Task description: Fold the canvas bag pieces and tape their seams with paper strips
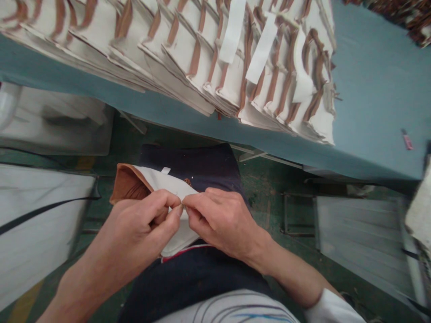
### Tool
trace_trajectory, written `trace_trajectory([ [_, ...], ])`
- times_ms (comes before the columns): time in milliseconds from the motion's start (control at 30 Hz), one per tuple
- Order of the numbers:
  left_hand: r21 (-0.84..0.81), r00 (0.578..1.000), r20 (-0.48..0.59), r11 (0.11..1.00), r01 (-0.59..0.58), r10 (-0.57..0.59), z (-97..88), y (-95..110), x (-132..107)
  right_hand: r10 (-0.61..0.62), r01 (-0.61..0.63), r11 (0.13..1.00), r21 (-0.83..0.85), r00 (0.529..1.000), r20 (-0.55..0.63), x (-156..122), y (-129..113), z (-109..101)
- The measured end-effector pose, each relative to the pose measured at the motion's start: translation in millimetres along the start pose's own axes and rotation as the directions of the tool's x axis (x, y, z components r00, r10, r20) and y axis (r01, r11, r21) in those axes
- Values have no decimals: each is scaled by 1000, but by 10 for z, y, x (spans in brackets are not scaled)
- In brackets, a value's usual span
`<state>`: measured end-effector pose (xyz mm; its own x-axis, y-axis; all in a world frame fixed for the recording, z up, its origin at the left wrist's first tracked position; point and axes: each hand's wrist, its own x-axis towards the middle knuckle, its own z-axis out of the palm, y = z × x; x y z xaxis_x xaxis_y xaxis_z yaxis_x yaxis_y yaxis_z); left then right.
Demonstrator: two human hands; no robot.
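My left hand [144,224] and my right hand [225,220] meet above my lap, thumb and forefinger of each pinched together, tips touching or nearly so. Whatever lies between the fingertips is too small to make out. Directly beneath them is a white cloth piece [158,178] with a brown suede-like part [129,183] that gapes open at its left end. It rests on my dark-clothed lap [198,163], partly covered by both hands. A red-and-white edge [183,255] shows below the cloth.
Ahead, a blue-green table [370,103] carries overlapping stacks of white-and-brown pieces [182,42], with white strips [262,49] on top. A small pink object [407,140] lies at the right. Pale bins [37,215] stand left, and another bin [363,237] stands right.
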<state>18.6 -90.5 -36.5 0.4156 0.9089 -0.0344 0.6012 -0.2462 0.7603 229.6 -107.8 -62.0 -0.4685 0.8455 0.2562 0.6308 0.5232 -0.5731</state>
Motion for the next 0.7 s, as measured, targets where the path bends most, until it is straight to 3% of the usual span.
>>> trace_trajectory([
  [200, 53, 1000, -20, 998, 23, -22, 57, 14, 19, -88, 84, 994, -74, 995, -51, 3, 9, 48],
  [467, 205, 982, -153, 976, -79, 112, 173, -42, 6, -1, 2, 996, -93, 1000, 12, -43, -19, 70],
  [700, 146, 988, -156, 989, 4, 19, 322, -60, -5, 14, -10, 991, -135, 1000, 26, -74, -11, 85],
])
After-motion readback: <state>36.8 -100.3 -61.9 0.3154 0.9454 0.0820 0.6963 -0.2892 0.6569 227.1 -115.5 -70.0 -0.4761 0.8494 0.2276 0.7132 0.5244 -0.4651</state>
